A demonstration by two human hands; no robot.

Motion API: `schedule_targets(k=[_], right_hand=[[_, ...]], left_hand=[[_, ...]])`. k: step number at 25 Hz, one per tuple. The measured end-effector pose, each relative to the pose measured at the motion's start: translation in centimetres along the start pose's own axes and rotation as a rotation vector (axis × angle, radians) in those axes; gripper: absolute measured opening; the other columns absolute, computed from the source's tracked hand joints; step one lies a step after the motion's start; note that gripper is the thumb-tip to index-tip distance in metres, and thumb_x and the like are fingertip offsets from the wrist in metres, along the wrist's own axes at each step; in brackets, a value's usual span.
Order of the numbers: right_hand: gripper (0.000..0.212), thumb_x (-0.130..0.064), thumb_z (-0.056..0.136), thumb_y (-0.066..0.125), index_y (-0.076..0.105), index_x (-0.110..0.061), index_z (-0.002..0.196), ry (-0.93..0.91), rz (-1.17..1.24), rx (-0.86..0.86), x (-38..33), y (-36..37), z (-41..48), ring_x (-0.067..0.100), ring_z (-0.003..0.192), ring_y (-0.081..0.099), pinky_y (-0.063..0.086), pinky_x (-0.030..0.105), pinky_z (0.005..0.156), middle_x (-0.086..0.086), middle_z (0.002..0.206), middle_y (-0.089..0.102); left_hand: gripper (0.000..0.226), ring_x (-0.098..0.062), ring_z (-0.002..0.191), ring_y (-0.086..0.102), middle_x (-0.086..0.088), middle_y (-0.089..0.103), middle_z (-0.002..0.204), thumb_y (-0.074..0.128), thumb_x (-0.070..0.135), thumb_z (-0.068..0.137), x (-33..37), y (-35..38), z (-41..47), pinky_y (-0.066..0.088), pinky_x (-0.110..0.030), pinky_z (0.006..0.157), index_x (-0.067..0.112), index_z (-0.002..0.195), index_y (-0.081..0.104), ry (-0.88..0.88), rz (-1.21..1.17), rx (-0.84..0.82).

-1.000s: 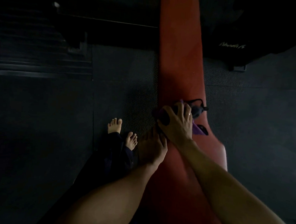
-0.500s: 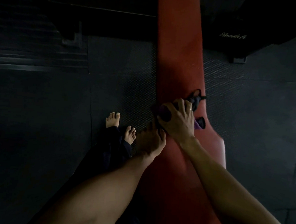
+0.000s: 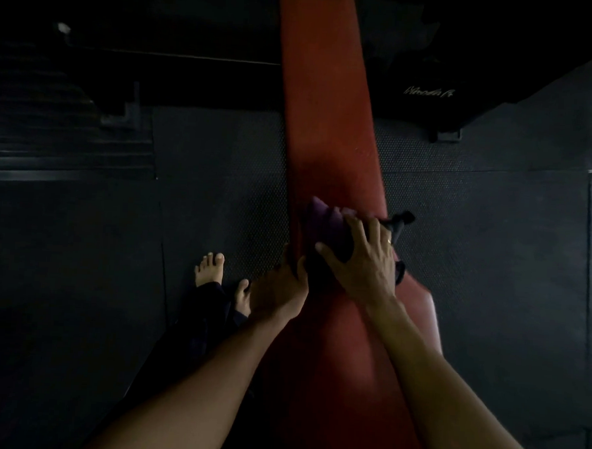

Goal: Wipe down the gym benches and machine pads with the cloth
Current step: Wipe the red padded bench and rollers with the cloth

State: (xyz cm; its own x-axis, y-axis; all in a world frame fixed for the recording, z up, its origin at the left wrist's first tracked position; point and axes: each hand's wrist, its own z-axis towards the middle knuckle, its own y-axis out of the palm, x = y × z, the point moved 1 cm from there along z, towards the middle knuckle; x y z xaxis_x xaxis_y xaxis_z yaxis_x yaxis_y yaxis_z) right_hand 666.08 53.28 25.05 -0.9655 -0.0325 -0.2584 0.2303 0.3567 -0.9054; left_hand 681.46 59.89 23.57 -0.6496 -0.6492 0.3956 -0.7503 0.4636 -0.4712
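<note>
A long red bench pad point(image 3: 327, 123) runs from the top of the view down between my arms. A bunched purple and black cloth point(image 3: 322, 222) lies on it at mid-length. My right hand point(image 3: 361, 258) presses on the cloth with spread fingers, thumb out to the left. A black end of the cloth point(image 3: 399, 223) sticks out past the pad's right edge. My left hand point(image 3: 281, 285) grips the pad's left edge just below the cloth, fingers curled round the side.
Dark rubber floor mats point(image 3: 214, 192) lie on both sides of the bench. My bare feet point(image 3: 210, 268) stand left of it. A black machine base with pale lettering point(image 3: 428, 92) sits at the upper right, and dark steps or plates point(image 3: 59, 136) at the left.
My right hand has spread its fingers wider over the cloth and rubbed it slightly across the pad; more purple shows on the left. My left hand keeps its hold on the edge.
</note>
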Motion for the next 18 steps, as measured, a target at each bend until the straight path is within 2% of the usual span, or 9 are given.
schedule_targets(k=[3,6,8,12,15,17,18], right_hand=[[0.086,-0.082,0.082,0.054,0.038,-0.033,0.150,0.049,-0.044,0.043,2.9,-0.7,-0.5,0.031,0.133,0.044,0.047,0.050,0.104,0.004,0.148,0.040],[0.082,-0.080,0.081,0.056,0.036,-0.030,0.144,0.292,0.061,0.063,2.5,0.1,4.6,0.036,0.118,0.054,0.052,0.052,0.088,0.008,0.135,0.044],[0.082,-0.081,0.082,0.054,0.035,-0.027,0.140,0.407,0.159,0.058,2.2,0.4,8.9,0.039,0.114,0.057,0.050,0.050,0.085,0.011,0.131,0.046],[0.080,-0.080,0.083,0.055,0.037,-0.026,0.140,0.360,0.241,0.043,3.4,-0.5,10.9,0.036,0.108,0.061,0.047,0.043,0.079,0.005,0.132,0.043],[0.088,-0.081,0.081,0.053,0.031,-0.031,0.149,0.290,0.208,-0.021,4.7,-1.0,5.8,0.031,0.108,0.062,0.055,0.047,0.079,-0.001,0.137,0.041],[0.093,-0.081,0.080,0.051,0.024,-0.034,0.155,0.273,0.181,-0.037,5.2,-1.0,3.4,0.029,0.108,0.062,0.054,0.043,0.075,-0.001,0.138,0.040],[0.092,-0.081,0.081,0.051,0.020,-0.037,0.156,0.262,0.181,-0.036,5.2,-1.0,3.8,0.029,0.108,0.061,0.052,0.041,0.074,0.000,0.138,0.040]], left_hand=[[0.059,-0.036,0.120,0.058,-0.016,0.059,0.135,0.018,0.051,0.107,2.1,-0.7,0.5,0.040,-0.044,0.100,0.017,0.153,0.031,-0.087,-0.184,0.010],[0.061,-0.037,0.135,0.044,-0.020,0.043,0.151,0.025,0.047,0.108,5.5,-1.7,2.9,0.033,-0.044,0.109,0.007,0.154,0.025,-0.160,-0.373,0.112],[0.063,-0.037,0.133,0.046,-0.019,0.044,0.149,0.027,0.049,0.108,7.1,-1.6,5.9,0.035,-0.044,0.107,0.006,0.153,0.027,-0.247,-0.480,0.188],[0.071,-0.031,0.108,0.063,-0.014,0.062,0.128,0.025,0.066,0.098,7.3,-0.5,10.2,0.047,-0.044,0.098,0.013,0.140,0.047,-0.373,-0.583,0.350],[0.055,-0.033,0.119,0.057,-0.017,0.058,0.135,0.035,0.049,0.106,8.0,-0.5,9.5,0.035,-0.031,0.094,0.010,0.143,0.046,-0.342,-0.577,0.418],[0.051,-0.034,0.125,0.053,-0.019,0.054,0.139,0.038,0.041,0.108,8.4,-0.9,8.9,0.035,-0.034,0.096,0.006,0.144,0.045,-0.319,-0.548,0.459],[0.051,-0.034,0.123,0.054,-0.019,0.056,0.138,0.036,0.043,0.107,8.4,-1.0,8.9,0.037,-0.037,0.096,0.008,0.143,0.046,-0.315,-0.521,0.455]])
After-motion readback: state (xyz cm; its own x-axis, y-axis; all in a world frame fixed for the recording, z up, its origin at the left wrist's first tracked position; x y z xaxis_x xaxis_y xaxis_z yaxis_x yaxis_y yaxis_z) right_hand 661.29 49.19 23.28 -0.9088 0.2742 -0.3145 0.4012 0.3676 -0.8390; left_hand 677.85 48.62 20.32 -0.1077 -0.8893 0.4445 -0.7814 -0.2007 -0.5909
